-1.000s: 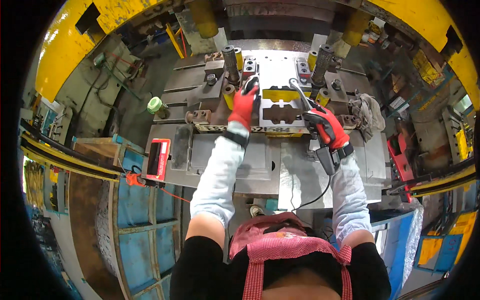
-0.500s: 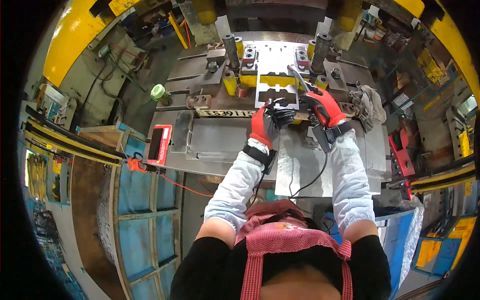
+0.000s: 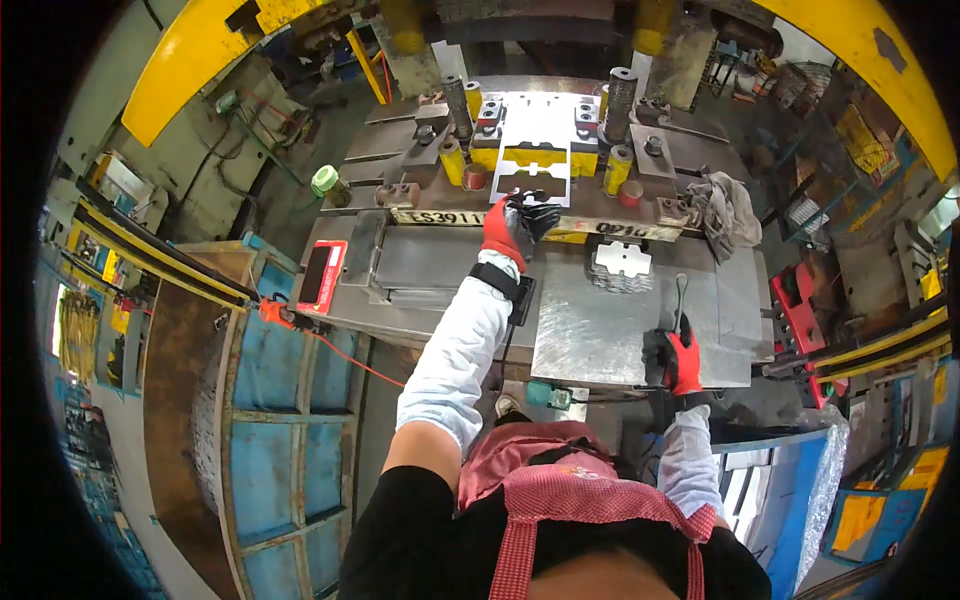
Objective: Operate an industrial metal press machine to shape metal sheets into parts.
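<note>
My left hand [image 3: 520, 228], in a red glove with black fingers, is closed at the near edge of a bright metal sheet [image 3: 512, 165] with shaped cut-outs. The fingers cover part of that edge, so the grip itself is partly hidden. The sheet lies in a press die between yellow posts. Lower right, above a flat steel plate [image 3: 590, 335], my gloved right hand [image 3: 678, 360] is closed round a slim grey metal tool [image 3: 682, 292] with a rounded end pointing away from me. Beyond it sits a stack of small notched metal pieces [image 3: 622, 262].
Dark guide pillars [image 3: 619, 105] rise beside the die. A grey rag [image 3: 726, 212] hangs at the right, and a green-lidded jar [image 3: 326, 182] stands left. Stacked metal sheets [image 3: 430, 262] lie near a red-framed dark panel [image 3: 322, 278]. A blue-panelled frame [image 3: 295, 430] stands lower left.
My right hand has drawn back from the die toward me with the metal tool, uncovering the notched pieces. My left hand stays at the sheet's near edge; the whole view has shifted slightly.
</note>
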`<state>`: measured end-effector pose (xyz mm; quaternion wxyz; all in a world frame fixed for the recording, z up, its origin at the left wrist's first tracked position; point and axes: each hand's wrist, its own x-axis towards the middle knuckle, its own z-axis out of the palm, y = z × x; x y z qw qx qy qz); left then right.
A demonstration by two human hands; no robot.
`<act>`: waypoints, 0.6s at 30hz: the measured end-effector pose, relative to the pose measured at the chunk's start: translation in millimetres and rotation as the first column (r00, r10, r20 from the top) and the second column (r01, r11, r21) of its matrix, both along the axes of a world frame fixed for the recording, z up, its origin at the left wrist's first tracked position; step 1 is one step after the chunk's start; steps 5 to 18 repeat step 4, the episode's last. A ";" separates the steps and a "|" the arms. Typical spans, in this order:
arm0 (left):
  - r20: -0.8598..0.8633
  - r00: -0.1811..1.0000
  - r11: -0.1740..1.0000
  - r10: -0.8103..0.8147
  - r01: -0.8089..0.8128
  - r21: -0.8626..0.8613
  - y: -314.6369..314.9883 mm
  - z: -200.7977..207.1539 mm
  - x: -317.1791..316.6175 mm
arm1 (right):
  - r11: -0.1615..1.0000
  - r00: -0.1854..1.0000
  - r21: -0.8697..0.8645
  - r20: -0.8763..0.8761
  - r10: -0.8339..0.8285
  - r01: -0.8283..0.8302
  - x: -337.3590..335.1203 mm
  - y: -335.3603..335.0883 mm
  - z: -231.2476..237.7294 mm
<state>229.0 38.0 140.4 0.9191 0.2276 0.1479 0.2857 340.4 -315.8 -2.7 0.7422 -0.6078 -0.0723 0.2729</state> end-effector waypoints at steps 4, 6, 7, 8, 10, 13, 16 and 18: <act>-0.061 0.998 0.999 0.003 -0.006 -0.052 2.1 5.8 -8.0 | 0.989 0.986 0.148 -0.163 0.045 -0.021 -19.0 -1.4 11.1; -0.061 0.998 0.999 0.003 -0.006 -0.052 2.1 5.8 -8.0 | 0.989 0.986 0.148 -0.163 0.045 -0.021 -19.0 -1.4 11.1; -0.061 0.998 0.999 0.003 -0.006 -0.052 2.1 5.8 -8.0 | 0.989 0.986 0.148 -0.163 0.045 -0.021 -19.0 -1.4 11.1; -0.061 0.998 0.999 0.003 -0.006 -0.052 2.1 5.8 -8.0 | 0.989 0.986 0.148 -0.163 0.045 -0.021 -19.0 -1.4 11.1; -0.061 0.998 0.999 0.003 -0.006 -0.052 2.1 5.8 -8.0 | 0.989 0.986 0.148 -0.163 0.045 -0.021 -19.0 -1.4 11.1; -0.061 0.998 0.999 0.003 -0.006 -0.052 2.1 5.8 -8.0 | 0.989 0.986 0.148 -0.163 0.045 -0.021 -19.0 -1.4 11.1; -0.061 0.998 0.999 0.003 -0.006 -0.052 2.1 5.8 -8.0 | 0.989 0.986 0.148 -0.163 0.045 -0.021 -19.0 -1.4 11.1; -0.061 0.998 0.999 0.003 -0.006 -0.052 2.1 5.8 -8.0 | 0.989 0.986 0.148 -0.163 0.045 -0.021 -19.0 -1.4 11.1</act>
